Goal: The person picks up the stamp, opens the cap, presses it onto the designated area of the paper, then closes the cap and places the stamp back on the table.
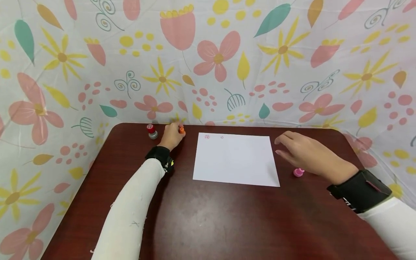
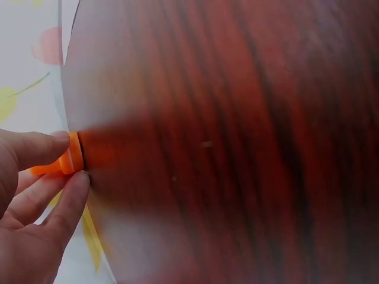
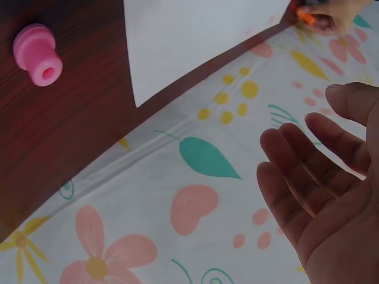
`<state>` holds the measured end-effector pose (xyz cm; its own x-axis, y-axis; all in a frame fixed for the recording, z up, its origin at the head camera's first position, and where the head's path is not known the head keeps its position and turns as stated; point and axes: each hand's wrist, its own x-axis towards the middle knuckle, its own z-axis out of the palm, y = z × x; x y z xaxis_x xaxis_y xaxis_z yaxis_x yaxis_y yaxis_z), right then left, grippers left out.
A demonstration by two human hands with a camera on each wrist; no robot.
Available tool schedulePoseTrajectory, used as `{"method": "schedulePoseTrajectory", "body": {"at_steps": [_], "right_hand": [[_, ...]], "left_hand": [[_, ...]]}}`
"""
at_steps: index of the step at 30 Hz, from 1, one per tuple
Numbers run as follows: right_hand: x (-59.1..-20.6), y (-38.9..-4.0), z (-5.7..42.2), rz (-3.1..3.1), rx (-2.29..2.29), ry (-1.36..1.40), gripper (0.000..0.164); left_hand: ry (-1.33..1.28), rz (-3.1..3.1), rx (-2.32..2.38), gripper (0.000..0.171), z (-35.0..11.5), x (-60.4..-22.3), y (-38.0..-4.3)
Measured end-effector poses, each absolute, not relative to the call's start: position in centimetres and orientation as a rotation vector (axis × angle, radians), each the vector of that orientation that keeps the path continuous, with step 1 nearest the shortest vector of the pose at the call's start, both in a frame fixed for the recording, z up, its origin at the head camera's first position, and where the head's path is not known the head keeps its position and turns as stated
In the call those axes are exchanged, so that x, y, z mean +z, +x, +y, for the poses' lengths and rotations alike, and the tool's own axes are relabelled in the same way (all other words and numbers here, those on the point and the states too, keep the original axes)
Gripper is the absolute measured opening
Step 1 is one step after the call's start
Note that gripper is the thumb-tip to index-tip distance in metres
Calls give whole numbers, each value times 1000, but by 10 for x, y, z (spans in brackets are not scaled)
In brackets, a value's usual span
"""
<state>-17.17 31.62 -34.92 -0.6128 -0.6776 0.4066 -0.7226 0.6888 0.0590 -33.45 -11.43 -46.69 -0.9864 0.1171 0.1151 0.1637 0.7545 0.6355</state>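
At the table's far edge my left hand [image 1: 171,137] pinches a small orange stamp [image 1: 181,130] between thumb and fingers. In the left wrist view the orange stamp [image 2: 73,155] has its round base toward the dark tabletop; I cannot tell if it touches. My right hand [image 1: 300,151] hovers with loosely bent fingers and holds nothing, right of the white paper [image 1: 235,159]. Below it, a pink stamp [image 1: 298,172] stands on the table. Two red prints [image 1: 207,137] mark the paper's top left, one larger than the other.
A red-topped stamp with a grey base [image 1: 151,131] stands left of my left hand. The dark wooden table [image 1: 195,220] runs back to a flowered cloth [image 1: 217,57], which hangs behind it and along both sides.
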Motion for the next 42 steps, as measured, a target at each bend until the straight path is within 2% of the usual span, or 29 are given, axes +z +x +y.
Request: {"method": "schedulePoseTrajectory", "body": {"at_steps": [5,10,16,30,37,42], "right_hand": [[-350,-173,322,-2560,120,1041,32],[-353,-172,330,-2663,104,999,27],[-362,-177,344,-2823,88,925,27],[-390,-170,372,-3207,92,752,39],[-399,-166,373,-3267,118,688,35],[-407,-165,373,-3250,128,695,24]], "left_hand": [[-276,-2891,-1013,30,-113,-468,-335],[-335,-2928,-970,45,-115,-465,-331],[-407,-2923,-837,60,-125,-454,-323],[-606,-2873,-616,65,-134,-439,-279],[-735,-2913,-441,73,-127,-437,-253],[-866,-2867,-319,75,-120,-437,-237]]}}
